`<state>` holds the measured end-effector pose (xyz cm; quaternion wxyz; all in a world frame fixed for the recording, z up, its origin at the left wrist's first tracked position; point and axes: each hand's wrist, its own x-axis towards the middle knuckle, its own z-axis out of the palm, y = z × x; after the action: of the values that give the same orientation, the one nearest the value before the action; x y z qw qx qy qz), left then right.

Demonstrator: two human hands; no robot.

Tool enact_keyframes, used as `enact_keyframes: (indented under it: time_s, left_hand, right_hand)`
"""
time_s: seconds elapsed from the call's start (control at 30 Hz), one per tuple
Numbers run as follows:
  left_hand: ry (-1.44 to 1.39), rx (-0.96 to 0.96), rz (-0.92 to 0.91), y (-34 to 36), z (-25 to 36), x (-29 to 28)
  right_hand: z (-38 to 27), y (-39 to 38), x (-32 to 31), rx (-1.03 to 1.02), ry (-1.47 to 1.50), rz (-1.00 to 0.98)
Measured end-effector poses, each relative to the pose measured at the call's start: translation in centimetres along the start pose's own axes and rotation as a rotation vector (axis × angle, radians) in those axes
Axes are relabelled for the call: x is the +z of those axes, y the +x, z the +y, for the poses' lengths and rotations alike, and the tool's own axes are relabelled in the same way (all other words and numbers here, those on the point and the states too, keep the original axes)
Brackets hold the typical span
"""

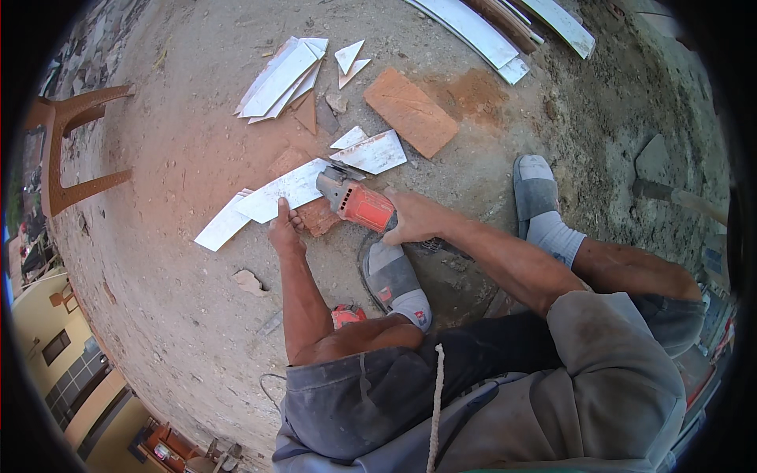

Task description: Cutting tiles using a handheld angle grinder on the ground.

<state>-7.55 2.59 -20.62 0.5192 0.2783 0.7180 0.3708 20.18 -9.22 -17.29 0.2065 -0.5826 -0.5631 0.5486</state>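
Cutting seems to be the step in hand, with the left hand (287,229) holding the near edge of the white strip (288,189) across a reddish brick (319,218), the right hand (408,217) gripping the red angle grinder (369,208), and the next move likely calling for steady guidance

Grey top (505,430), dark shorts (339,406), socks and sandals

The top is loose and creased, with a wide sleeve (619,355) that leaves the right forearm (497,256) bare. The left forearm (306,303), left hand (285,227) and right hand (410,215) are bare too. The shorts look worn and dusty, pale-streaked on the left leg. A cream cord (436,406), knotted at its tip, hangs at the waist. The left sock (412,306) is white with a small red mark; the right sock (557,233) is white and ribbed. Both open-toed sandals, left (394,277) and right (538,193), have broad grey straps, the left one bearing a small reddish patch.
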Motion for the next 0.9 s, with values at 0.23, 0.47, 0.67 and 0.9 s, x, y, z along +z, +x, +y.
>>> enact_keyframes:
  time_s: [0.23, 0.47, 0.67, 0.9]
  left_hand:
    - [-0.001, 0.001, 0.002, 0.3, -0.1, -0.4]
    - [0.004, -0.001, -0.01, 0.2, -0.5, 0.0]
    - [-0.012, -0.004, -0.011, 0.2, -0.6, 0.7]
    - [-0.128, -0.038, -0.049, 0.4, -0.4, 0.0]
  right_hand:
    - [0.5, -1.0, 0.5, 0.02, -0.033, -0.014]
    - [0.4, -1.0, -0.2, 0.032, 0.002, -0.03]
    - [1.7, -2.2, -0.5, 0.052, -0.023, -0.02]
    - [-0.9, -2.7, -1.9, 0.007, -0.044, -0.001]
